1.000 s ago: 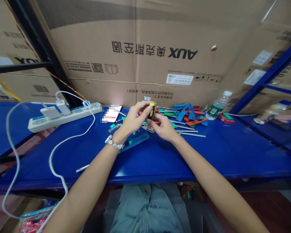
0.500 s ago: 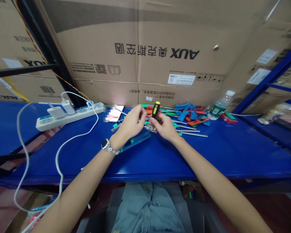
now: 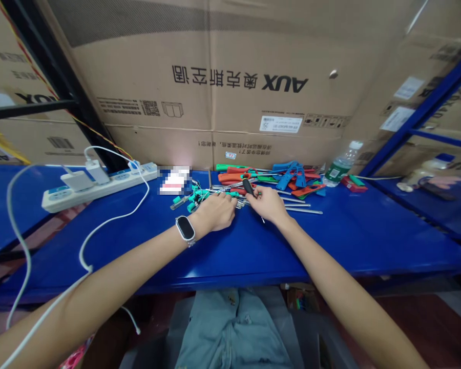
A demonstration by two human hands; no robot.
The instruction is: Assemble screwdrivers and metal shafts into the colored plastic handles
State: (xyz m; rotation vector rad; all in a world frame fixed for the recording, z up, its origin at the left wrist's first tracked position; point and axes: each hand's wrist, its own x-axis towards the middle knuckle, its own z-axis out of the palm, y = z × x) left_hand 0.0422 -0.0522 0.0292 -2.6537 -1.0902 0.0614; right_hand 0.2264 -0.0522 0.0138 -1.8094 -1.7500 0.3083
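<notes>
My right hand (image 3: 268, 204) is closed around a screwdriver (image 3: 248, 186) with a dark handle, its thin shaft tip showing below the fingers. Just left of it, my left hand (image 3: 217, 211) lies palm down at the small green and metal parts (image 3: 194, 197), fingers curled; whether it holds any of them is hidden. Metal rods (image 3: 303, 210) stick out to the right beyond my right hand. Behind both hands is a pile of red, green and blue plastic handles (image 3: 292, 177).
A white power strip (image 3: 100, 187) with plugs and a loose cable lies on the left. Near the back stand a phone (image 3: 174, 180) and a water bottle (image 3: 341, 165), with a red box (image 3: 354, 184) beside it. A large carton (image 3: 234, 46) rises behind the blue table (image 3: 330, 251).
The screwdriver has tipped from upright to slanted, shaft toward me. My left hand has lowered and turned palm down. The blue-green handle beneath my left wrist is no longer visible.
</notes>
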